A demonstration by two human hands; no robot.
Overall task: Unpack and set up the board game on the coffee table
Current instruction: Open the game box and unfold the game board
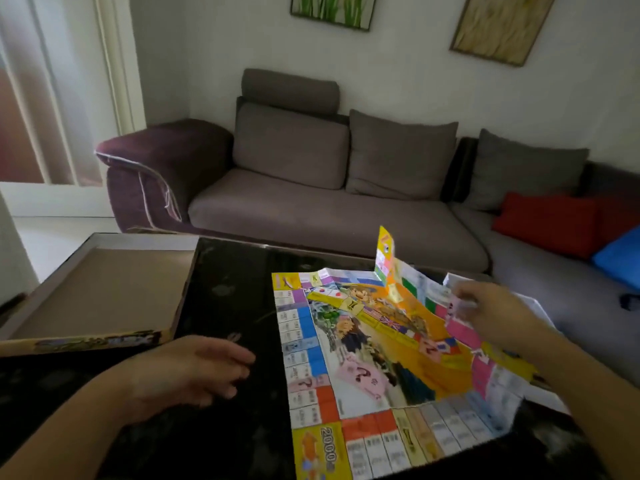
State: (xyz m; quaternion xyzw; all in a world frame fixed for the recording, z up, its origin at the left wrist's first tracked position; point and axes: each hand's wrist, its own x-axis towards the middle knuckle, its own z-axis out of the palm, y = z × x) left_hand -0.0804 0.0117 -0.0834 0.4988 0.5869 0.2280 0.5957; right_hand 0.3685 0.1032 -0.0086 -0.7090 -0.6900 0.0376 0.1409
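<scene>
A colourful paper game board (374, 358) lies unfolded on the dark coffee table (225, 296), creased, with a flap at its far edge standing up (384, 254). My right hand (491, 310) hovers over the board's right side and pinches a small pink and white piece of paper, blurred. To the left of the board, my left hand (194, 372) is low over the bare table with fingers loosely curled and nothing in it. The opened game box (93, 296) sits at the table's far left corner, its brown inside showing.
A grey and purple sofa (311, 188) runs behind the table and turns along the right, with red (550, 220) and blue (620, 254) cushions on it. White floor shows at the left beyond the box.
</scene>
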